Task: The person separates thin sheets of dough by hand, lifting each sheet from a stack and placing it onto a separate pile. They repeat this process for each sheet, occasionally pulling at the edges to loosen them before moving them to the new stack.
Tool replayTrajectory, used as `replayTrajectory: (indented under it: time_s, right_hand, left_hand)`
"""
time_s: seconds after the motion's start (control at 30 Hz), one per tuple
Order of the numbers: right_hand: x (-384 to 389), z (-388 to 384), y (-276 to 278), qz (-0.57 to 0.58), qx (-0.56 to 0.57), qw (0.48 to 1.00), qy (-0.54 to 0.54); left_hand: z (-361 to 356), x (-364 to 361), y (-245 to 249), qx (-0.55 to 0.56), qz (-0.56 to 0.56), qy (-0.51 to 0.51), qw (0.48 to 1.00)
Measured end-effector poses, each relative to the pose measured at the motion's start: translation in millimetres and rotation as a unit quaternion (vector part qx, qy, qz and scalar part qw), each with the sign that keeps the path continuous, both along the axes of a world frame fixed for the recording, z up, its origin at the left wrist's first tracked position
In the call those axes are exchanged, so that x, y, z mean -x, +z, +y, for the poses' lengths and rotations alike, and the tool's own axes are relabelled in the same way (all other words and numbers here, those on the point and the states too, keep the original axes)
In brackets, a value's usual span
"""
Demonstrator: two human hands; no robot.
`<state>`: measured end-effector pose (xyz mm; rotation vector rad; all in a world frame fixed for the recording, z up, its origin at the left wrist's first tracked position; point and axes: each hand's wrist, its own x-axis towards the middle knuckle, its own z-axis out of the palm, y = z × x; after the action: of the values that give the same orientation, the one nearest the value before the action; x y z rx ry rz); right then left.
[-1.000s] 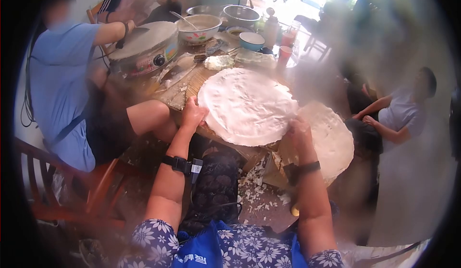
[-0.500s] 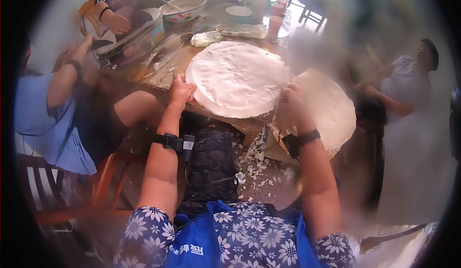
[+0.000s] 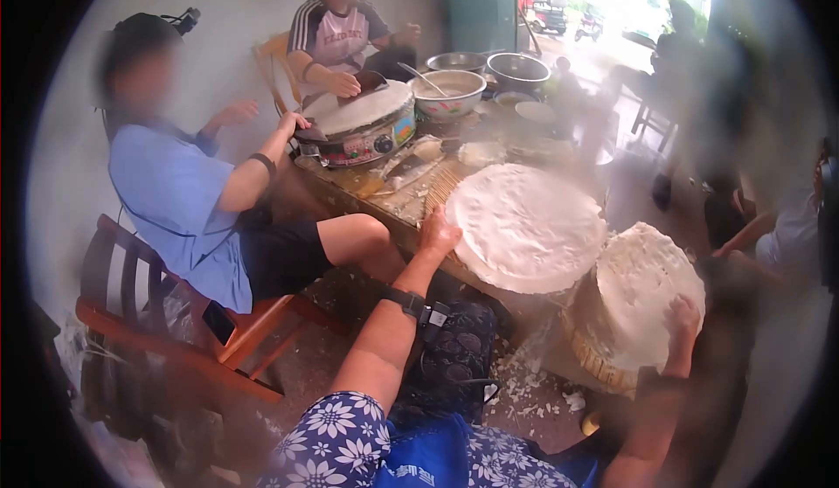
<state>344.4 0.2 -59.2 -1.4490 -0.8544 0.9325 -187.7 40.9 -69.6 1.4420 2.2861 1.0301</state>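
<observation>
A broad, round white pancake [image 3: 529, 226] with a wrinkled top lies at the near edge of the wooden table. My left hand [image 3: 440, 231] is closed at its left rim, thumb side uppermost; the fingers beneath are partly hidden. To the right stands a tall stack of thin round pancakes [image 3: 647, 291], with layered edges showing down its side. My right hand [image 3: 684, 318] lies on the right part of the stack's top, fingers stretched out and slightly blurred.
Two people sit at the left by a round electric griddle [image 3: 363, 138], one holding a dark scraper. A bowl of batter [image 3: 447, 93] with a spoon and a metal basin [image 3: 518, 70] stand behind. White scraps [image 3: 529, 383] litter the floor. A wooden chair [image 3: 166, 331] is at left.
My view has swung left and up, bringing the griddle and both people into fuller sight. My right hand has left the gap between the pancake and the stack for the stack's right side.
</observation>
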Motion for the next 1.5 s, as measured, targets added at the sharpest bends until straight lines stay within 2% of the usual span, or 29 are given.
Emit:
replayTrajectory:
  time_s: [0.1, 0.13, 0.17, 0.23, 0.27, 0.37, 0.43, 0.47, 0.6, 0.67, 0.7, 0.73, 0.77, 0.8, 0.87, 0.93, 1.03, 1.17, 1.5]
  right_hand:
    - [-41, -14, -9, 0.053, 0.004, 0.998, -0.044]
    - [-45, -22, -11, 0.06, -0.004, 0.997, -0.052]
    - [-43, -30, -21, 0.049, -0.048, 0.991, -0.118]
    - [-59, -39, -36, 0.05, -0.031, 0.991, -0.121]
    - [-67, -38, -44, 0.054, -0.026, 0.99, -0.124]
    - [-77, -37, -49, 0.03, -0.043, 0.991, -0.124]
    - [-92, -33, -61, 0.024, -0.052, 0.99, -0.128]
    - [-100, -31, -67, 0.02, -0.054, 0.989, -0.134]
    - [-118, -31, -83, 0.028, -0.058, 0.986, -0.151]
    - [-113, -38, -64, 0.065, -0.044, 0.99, -0.12]
    - [-118, -41, -55, 0.08, -0.026, 0.993, -0.086]
    - [-111, -48, -49, 0.022, -0.056, 0.994, -0.086]
    - [-111, -50, -46, 0.062, -0.043, 0.992, -0.105]
    - [-115, -49, -44, 0.075, -0.012, 0.989, -0.127]
    - [-118, -53, -42, 0.06, -0.001, 0.99, -0.127]
    - [-119, -54, -39, 0.049, 0.015, 0.989, -0.137]
    - [-119, -55, -35, 0.029, 0.034, 0.988, -0.146]
    - [-119, -50, -38, 0.002, 0.037, 0.99, -0.135]
    - [-111, -47, -39, -0.015, 0.056, 0.991, -0.122]
  left_hand:
    - [8, 5, -12, 0.001, 0.011, 0.003, 1.0]
    - [4, 1, -3, -0.011, 0.019, 0.006, 1.0]
    - [-1, -6, 5, -0.022, 0.025, 0.008, 0.999]
    - [-25, -32, 43, -0.021, 0.014, 0.0, 1.0]
    - [-19, -37, 41, -0.056, 0.018, -0.02, 0.998]
    - [-14, -79, 42, -0.135, 0.022, -0.129, 0.982]
    - [-16, -118, 44, -0.147, -0.034, -0.232, 0.961]
    - [-23, -141, 45, -0.118, -0.089, -0.271, 0.951]
    - [-58, -216, 44, -0.019, -0.143, -0.417, 0.897]
    - [-73, -253, 33, 0.012, -0.173, -0.473, 0.864]
    - [-70, -267, 12, 0.002, -0.139, -0.492, 0.859]
    - [-76, -275, 11, 0.017, -0.111, -0.507, 0.854]
    - [-74, -286, 1, 0.073, -0.12, -0.505, 0.851]
    - [-74, -294, -13, 0.136, -0.21, -0.483, 0.839]
    - [-76, -302, -22, 0.18, -0.318, -0.431, 0.825]
    - [-70, -305, -25, 0.204, -0.353, -0.402, 0.82]
    - [-60, -313, -36, 0.147, -0.418, -0.28, 0.852]
    - [-38, -314, -52, 0.106, -0.458, -0.185, 0.863]
    - [-22, -307, -52, 0.102, -0.493, -0.181, 0.845]
